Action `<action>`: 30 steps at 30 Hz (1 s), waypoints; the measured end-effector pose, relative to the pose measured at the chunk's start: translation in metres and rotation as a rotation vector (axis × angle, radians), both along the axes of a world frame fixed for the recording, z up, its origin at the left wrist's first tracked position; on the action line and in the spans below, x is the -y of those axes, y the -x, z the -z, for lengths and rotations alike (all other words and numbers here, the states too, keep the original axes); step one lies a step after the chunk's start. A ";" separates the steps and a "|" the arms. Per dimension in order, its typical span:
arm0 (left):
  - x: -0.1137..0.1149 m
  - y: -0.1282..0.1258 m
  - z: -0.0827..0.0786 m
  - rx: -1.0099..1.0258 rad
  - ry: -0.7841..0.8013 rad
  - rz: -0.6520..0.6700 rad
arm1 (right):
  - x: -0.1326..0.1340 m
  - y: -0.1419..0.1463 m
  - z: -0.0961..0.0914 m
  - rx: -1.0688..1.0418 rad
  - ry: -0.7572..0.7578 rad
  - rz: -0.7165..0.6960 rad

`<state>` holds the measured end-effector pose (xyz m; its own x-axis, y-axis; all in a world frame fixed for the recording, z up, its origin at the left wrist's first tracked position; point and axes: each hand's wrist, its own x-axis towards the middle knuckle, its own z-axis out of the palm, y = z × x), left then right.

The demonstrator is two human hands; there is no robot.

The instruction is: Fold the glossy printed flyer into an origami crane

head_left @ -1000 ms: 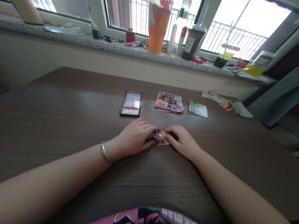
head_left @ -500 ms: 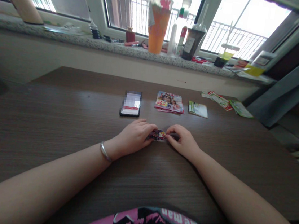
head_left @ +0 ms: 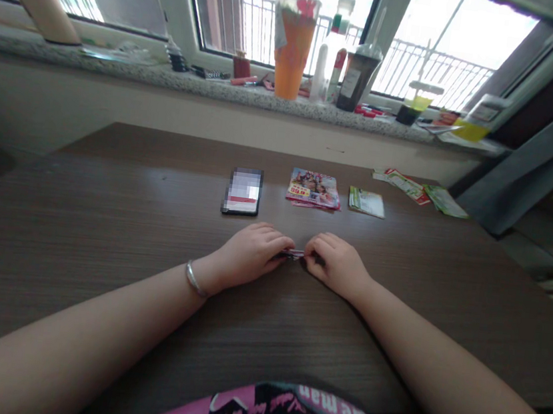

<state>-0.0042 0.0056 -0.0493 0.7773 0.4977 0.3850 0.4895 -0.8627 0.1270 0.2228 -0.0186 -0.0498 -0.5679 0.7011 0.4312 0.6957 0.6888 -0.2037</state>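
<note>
Left hand [head_left: 250,254]: resting on the tabletop [head_left: 103,226], fingers curled and closed on the left end of the leaflet [head_left: 293,254]; bracelet [head_left: 194,281] on the wrist.
Right hand [head_left: 334,264]: knuckles up, fingers pinched shut on the leaflet's right end.
Leaflet: small, folded, colourful, mostly hidden; only a thin strip showing between the two hands, low on the tabletop, near the middle.
Phone [head_left: 243,191]: flat, just beyond the left hand.
Flyers [head_left: 313,189]: stacked, right of the phone, beyond the hands.
Green card [head_left: 367,202]: beside the flyers.
More papers [head_left: 417,188]: at the far right corner.
Sill [head_left: 122,70]: orange cup [head_left: 292,44], bottle [head_left: 330,52], dark cup [head_left: 357,77].
</note>
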 end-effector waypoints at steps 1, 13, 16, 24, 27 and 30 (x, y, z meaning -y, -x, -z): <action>0.000 0.000 0.000 -0.002 0.007 0.003 | 0.000 0.000 0.000 0.007 -0.006 0.002; 0.000 0.001 -0.002 -0.033 0.005 0.071 | 0.004 0.004 -0.004 0.109 -0.061 0.009; -0.001 0.001 -0.001 -0.045 -0.002 0.069 | 0.004 0.004 -0.005 0.140 -0.066 -0.007; 0.001 -0.001 -0.001 -0.017 0.036 0.050 | 0.003 0.006 -0.002 0.189 -0.059 0.043; 0.003 -0.001 -0.004 -0.002 0.072 0.039 | 0.003 0.006 -0.001 0.237 -0.077 0.046; 0.003 -0.001 -0.006 -0.007 0.075 0.046 | 0.002 0.005 -0.001 0.288 -0.097 0.020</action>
